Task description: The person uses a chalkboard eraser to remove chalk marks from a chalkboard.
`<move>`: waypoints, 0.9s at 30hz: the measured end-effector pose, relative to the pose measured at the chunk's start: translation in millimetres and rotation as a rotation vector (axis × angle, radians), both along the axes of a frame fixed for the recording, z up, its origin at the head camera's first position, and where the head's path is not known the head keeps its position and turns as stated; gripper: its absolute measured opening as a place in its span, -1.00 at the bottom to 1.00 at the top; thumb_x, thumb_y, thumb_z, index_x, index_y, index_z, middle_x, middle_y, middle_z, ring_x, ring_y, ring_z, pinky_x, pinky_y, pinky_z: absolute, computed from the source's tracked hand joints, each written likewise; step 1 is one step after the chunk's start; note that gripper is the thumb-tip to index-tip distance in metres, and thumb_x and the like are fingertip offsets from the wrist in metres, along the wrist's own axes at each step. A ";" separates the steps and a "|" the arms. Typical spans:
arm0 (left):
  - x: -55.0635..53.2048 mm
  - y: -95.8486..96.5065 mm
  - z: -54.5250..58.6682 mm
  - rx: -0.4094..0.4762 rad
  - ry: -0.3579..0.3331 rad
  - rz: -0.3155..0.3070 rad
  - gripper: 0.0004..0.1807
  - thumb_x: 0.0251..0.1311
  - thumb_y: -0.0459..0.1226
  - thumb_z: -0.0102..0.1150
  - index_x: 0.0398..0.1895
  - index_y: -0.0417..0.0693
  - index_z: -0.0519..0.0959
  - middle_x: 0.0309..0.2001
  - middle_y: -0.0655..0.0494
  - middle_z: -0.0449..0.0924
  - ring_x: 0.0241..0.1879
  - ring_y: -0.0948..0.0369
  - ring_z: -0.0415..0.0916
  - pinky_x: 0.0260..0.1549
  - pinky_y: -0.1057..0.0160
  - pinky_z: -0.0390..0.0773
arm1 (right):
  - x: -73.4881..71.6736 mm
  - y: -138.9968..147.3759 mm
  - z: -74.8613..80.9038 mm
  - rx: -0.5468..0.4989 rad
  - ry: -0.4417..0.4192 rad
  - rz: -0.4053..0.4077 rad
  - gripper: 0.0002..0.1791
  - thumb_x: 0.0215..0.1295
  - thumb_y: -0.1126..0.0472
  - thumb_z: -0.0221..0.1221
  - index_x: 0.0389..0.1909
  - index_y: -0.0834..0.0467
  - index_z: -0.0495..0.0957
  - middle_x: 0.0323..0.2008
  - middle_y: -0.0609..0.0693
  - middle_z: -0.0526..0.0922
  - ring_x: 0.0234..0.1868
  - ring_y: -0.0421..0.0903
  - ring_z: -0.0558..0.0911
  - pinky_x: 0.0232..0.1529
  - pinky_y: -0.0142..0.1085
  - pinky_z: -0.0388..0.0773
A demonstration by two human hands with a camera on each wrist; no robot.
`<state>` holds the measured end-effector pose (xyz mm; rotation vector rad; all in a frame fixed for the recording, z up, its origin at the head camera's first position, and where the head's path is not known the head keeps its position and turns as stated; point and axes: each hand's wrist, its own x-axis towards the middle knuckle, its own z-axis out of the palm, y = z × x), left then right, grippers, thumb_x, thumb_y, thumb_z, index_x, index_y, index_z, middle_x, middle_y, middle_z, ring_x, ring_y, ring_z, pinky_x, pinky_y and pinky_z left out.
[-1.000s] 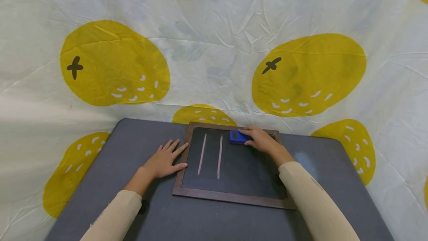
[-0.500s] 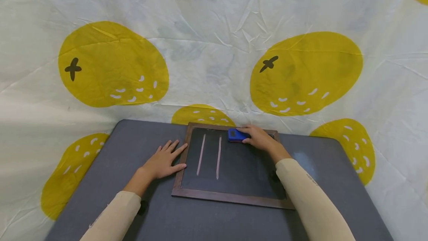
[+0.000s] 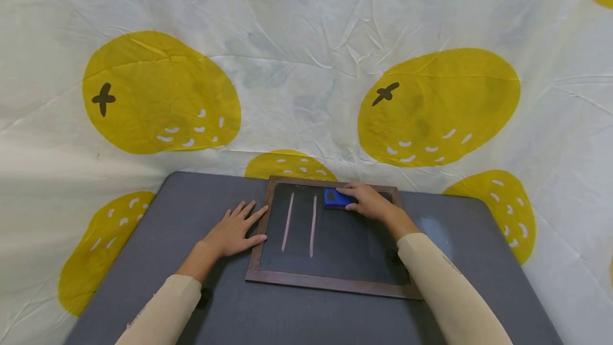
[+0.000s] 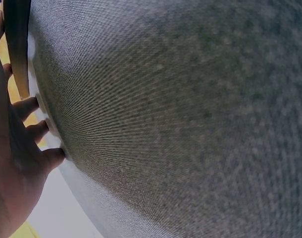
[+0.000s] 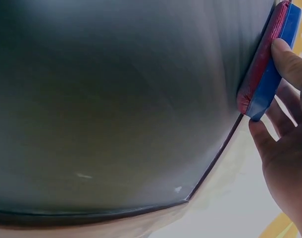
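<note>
A blackboard (image 3: 345,249) in a brown wooden frame lies on the grey table. Two pale chalk lines (image 3: 313,228) run down its left half. My right hand (image 3: 371,202) grips a blue board eraser (image 3: 333,199) near the board's upper edge, right of the lines. In the right wrist view the eraser's red felt side (image 5: 262,62) faces the board, with thumb and fingers pinching its blue back. My left hand (image 3: 233,232) lies with fingers spread at the board's left edge, thumb and forefinger touching the frame. The left wrist view shows the left hand (image 4: 22,148) low over the table.
The grey table (image 3: 297,318) reaches out on all sides of the board. Behind it hangs a white cloth (image 3: 297,95) printed with large yellow fruit. Small white specks (image 5: 178,189) show near a board corner in the right wrist view.
The right hand with the eraser has moved slightly left along the board's upper part, then a little down toward me. The left hand stays in place, and both chalk lines look the same.
</note>
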<state>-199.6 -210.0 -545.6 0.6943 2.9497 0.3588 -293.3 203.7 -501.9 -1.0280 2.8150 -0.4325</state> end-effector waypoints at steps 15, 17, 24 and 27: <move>-0.5 -2.2 -3.2 0.005 0.006 -0.004 -0.07 0.37 0.41 -0.09 0.69 0.30 0.03 0.64 -0.17 0.03 0.61 -0.29 -0.06 0.41 -0.49 0.07 | 49.8 -4.1 0.1 0.024 0.024 0.064 -0.34 0.40 0.12 0.32 0.47 0.18 0.44 0.30 0.23 0.55 0.30 0.22 0.54 0.31 0.14 0.48; -1.0 -2.3 -4.0 0.007 0.006 -0.005 -0.08 0.37 0.41 -0.09 0.69 0.30 0.03 0.64 -0.17 0.02 0.61 -0.29 -0.06 0.41 -0.49 0.07 | 57.9 -3.9 0.0 0.023 0.034 0.079 -0.35 0.39 0.12 0.33 0.46 0.18 0.45 0.29 0.22 0.56 0.28 0.20 0.55 0.28 0.13 0.50; -2.7 -2.9 -5.6 0.011 0.014 -0.008 -0.08 0.37 0.40 -0.07 0.69 0.29 0.04 0.65 -0.16 0.02 0.61 -0.29 -0.06 0.40 -0.50 0.07 | 84.3 -3.4 -3.1 0.021 0.077 0.140 -0.35 0.37 0.08 0.35 0.44 0.15 0.48 0.26 0.14 0.59 0.21 0.10 0.58 0.21 0.04 0.57; -2.9 -3.2 -5.6 0.015 0.022 -0.011 -0.08 0.37 0.40 -0.07 0.69 0.29 0.05 0.64 -0.17 0.03 0.61 -0.30 -0.05 0.40 -0.51 0.08 | 95.3 -3.5 -4.9 0.013 0.093 0.170 -0.35 0.35 0.08 0.37 0.43 0.15 0.49 0.24 0.11 0.60 0.19 0.08 0.59 0.19 0.02 0.59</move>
